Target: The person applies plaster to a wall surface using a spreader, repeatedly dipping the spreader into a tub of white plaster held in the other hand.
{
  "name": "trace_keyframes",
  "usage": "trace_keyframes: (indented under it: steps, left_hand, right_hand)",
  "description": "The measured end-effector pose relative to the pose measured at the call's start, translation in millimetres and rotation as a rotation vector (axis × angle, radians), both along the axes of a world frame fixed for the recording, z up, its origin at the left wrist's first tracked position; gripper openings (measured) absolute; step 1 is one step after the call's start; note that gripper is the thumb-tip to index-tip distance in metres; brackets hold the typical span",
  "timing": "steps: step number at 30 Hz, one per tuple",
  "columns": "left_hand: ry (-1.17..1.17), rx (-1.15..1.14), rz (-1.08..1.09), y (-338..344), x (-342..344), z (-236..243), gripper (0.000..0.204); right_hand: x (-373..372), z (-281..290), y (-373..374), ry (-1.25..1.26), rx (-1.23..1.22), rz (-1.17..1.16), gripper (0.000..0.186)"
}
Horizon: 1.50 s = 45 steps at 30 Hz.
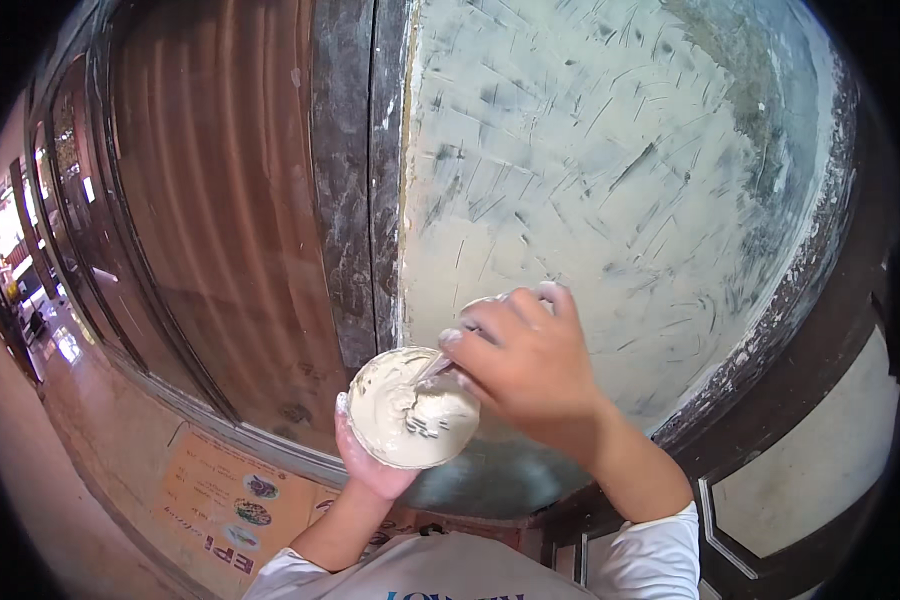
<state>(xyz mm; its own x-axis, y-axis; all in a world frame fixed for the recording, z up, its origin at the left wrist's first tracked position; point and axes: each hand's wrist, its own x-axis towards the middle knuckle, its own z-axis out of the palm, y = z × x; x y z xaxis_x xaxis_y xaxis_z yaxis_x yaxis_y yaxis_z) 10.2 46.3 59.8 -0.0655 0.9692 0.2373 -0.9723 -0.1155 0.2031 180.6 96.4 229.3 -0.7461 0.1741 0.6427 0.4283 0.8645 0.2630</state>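
Observation:
My left hand (pixel 362 462) is wrapped round the underside and side of a round bowl (pixel 354 425), tilted toward me. Thick off-white paste (pixel 382 412) fills it, heaped and ridged in the middle, with smears along the rim. Above the bowl's right side, my right hand (pixel 530 350) is closed round a putty knife (pixel 433 368). Its thin blade dips into the paste; most of the handle is hidden by my fingers. White paste marks the fingertips of both hands. Behind them stands a panel (pixel 570 190) coated with the same pale paste, streaked with dark scrape marks.
Left of the panel runs a dark wooden post (pixel 345 200), then a glass pane (pixel 210 200) with brown curtains behind. A dark frame (pixel 770 350) curves along the right. An orange printed sheet (pixel 215 505) lies low at the left. Bare grey shows at the panel's upper right.

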Motion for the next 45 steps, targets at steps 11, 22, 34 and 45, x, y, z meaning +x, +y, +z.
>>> trace_keyframes:
  steps: [11,22,34,45]
  left_hand:
    - [-0.081,-0.028,0.001,-5.3,-13.0,-5.9,0.077]
    - [-0.085,-0.013,-0.054,1.2,-11.5,-12.1,0.08]
    - [-0.002,-0.043,-0.046,-0.1,-9.9,-19.5,0.076]
    - [-0.016,-0.04,-0.038,4.9,-12.1,-24.7,0.078]
  right_hand:
    - [51.7,-113.1,35.6,0.264,-0.169,0.053,0.043]
    - [104.6,-90.7,31.5,0.26,0.051,-0.174,0.044]
    - [125.7,100.8,35.4,0.409,0.192,-0.708,0.038]
    - [139.3,143.9,70.2,0.343,0.326,-0.834,0.042]
